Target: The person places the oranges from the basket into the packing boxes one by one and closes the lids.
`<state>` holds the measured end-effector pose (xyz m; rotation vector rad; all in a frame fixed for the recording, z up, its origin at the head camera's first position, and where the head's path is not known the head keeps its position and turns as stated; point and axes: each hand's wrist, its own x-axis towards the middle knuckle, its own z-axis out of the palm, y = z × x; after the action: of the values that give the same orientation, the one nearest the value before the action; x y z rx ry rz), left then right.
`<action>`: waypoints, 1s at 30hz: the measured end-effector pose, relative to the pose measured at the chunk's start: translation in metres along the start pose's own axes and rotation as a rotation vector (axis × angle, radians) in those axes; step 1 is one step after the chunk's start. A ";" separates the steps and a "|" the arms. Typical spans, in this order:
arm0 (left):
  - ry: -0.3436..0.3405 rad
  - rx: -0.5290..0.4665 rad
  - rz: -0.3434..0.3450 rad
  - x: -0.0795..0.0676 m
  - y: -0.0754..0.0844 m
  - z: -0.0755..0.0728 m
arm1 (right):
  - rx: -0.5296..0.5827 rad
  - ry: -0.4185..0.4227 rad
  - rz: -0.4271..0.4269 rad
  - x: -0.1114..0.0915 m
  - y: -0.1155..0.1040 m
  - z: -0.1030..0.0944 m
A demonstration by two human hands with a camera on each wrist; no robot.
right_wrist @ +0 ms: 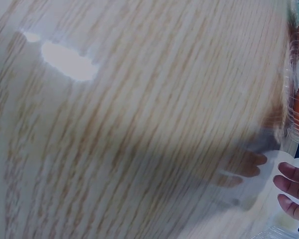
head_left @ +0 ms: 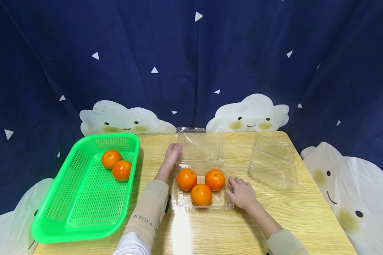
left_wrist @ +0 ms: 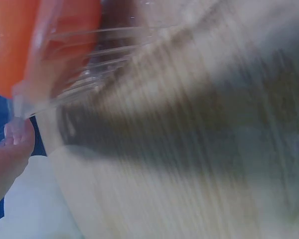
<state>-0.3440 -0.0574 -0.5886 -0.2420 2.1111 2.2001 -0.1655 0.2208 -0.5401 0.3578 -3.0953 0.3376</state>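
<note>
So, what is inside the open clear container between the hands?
Three orange fruits sit in the clear container, two behind, one in front. What lies directly under them is covered and cannot be seen.

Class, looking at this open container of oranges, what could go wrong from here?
The three oranges appear loose in the open container, so a bump from the right hand beside it might roll them. The clear lid looks thin and could bend or swing unevenly, with only the left hand at its edge.
</note>
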 end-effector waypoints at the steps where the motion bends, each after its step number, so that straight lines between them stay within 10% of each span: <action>1: -0.001 0.001 0.002 -0.022 0.027 0.002 | 0.001 0.000 0.000 0.000 0.000 0.000; 4: 0.000 0.024 -0.012 -0.067 0.084 0.008 | 0.000 0.002 0.000 0.000 0.000 0.000; 8: -0.003 0.029 0.004 -0.086 0.111 0.010 | 0.001 0.012 -0.002 0.000 0.001 0.000; 16: -0.013 -0.045 0.016 -0.064 0.096 0.010 | 0.002 0.021 -0.005 0.000 0.001 0.002; 30: 0.064 -0.005 0.127 -0.067 0.116 0.017 | 0.005 0.033 -0.017 0.001 0.004 0.005</action>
<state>-0.2981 -0.0420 -0.4625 -0.1860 2.2117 2.2969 -0.1668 0.2233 -0.5457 0.3739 -3.0582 0.3479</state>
